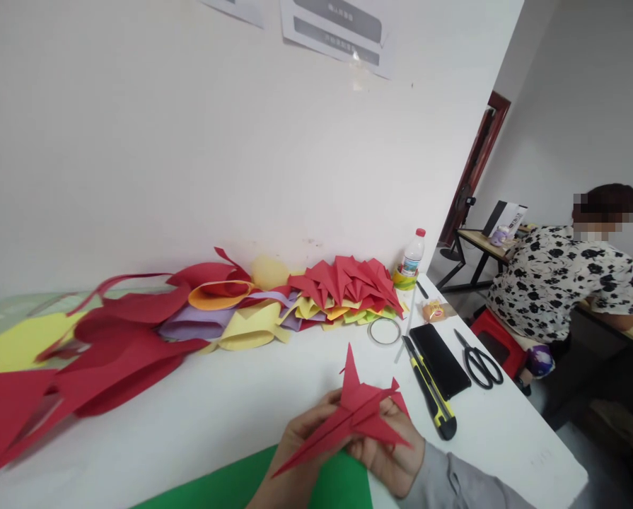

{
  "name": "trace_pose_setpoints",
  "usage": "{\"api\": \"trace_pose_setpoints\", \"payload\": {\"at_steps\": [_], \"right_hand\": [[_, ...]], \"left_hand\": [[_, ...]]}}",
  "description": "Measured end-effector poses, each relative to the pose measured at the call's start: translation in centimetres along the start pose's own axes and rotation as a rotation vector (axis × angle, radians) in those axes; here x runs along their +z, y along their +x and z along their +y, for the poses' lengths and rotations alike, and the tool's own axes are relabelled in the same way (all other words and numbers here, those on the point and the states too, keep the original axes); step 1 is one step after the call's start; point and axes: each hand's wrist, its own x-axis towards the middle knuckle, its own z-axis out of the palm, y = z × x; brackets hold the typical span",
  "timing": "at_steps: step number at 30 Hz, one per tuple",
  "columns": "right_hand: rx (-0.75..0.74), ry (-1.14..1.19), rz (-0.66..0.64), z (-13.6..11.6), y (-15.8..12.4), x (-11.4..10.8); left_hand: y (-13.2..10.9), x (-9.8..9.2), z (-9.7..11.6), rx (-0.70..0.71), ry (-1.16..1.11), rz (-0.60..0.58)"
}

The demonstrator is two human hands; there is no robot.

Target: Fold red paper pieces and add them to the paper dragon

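Between my two hands is a folded red paper star (358, 406) with several pointed arms, held above the table's front edge. My left hand (308, 431) grips it from the left side, its fingers partly hidden behind the paper. My right hand (393, 452) is closed on the lower right part, with the fingertips beneath the folds. One long point of the star reaches down to the left over my left wrist. Green paper (215, 484) lies below my hands, at the edge of the white table (231, 389).
Folded red paper stars (348, 283) are heaped by the wall. Curled red paper (136, 346) fills the left. To the right lie a tape roll (384, 331), a utility knife (430, 389), a black phone (440, 362), scissors (480, 360) and a bottle (414, 254). A person (554, 276) sits beyond.
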Motion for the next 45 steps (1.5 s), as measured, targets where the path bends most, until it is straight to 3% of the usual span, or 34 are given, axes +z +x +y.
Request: {"api": "trace_pose_setpoints", "payload": {"at_steps": [4, 10, 17, 25, 36, 45], "right_hand": [[0.066, 0.069, -0.024, -0.6, 0.5, -0.5], [0.058, 0.078, -0.069, -0.8, 1.1, -1.2], [0.065, 0.001, -0.137, -1.0, 0.5, -0.5], [0.133, 0.033, -0.115, -0.8, 0.9, -1.3], [0.186, 0.049, -0.1, -0.1, 0.8, -1.2], [0.194, 0.039, -0.076, 0.2, 0.9, -1.8]], "left_hand": [[0.2, -0.3, 0.8, 0.061, 0.049, -0.151], [0.7, -0.7, 1.6, -0.068, 0.013, -0.006], [0.8, -0.9, 2.3, 0.109, 0.249, 0.106], [0.8, -1.0, 2.6, 0.249, 0.372, 0.141], [0.9, -1.5, 1.6, 0.585, 0.572, 0.184], [0.8, -1.7, 2.0, 0.676, 0.651, 0.19]]}}
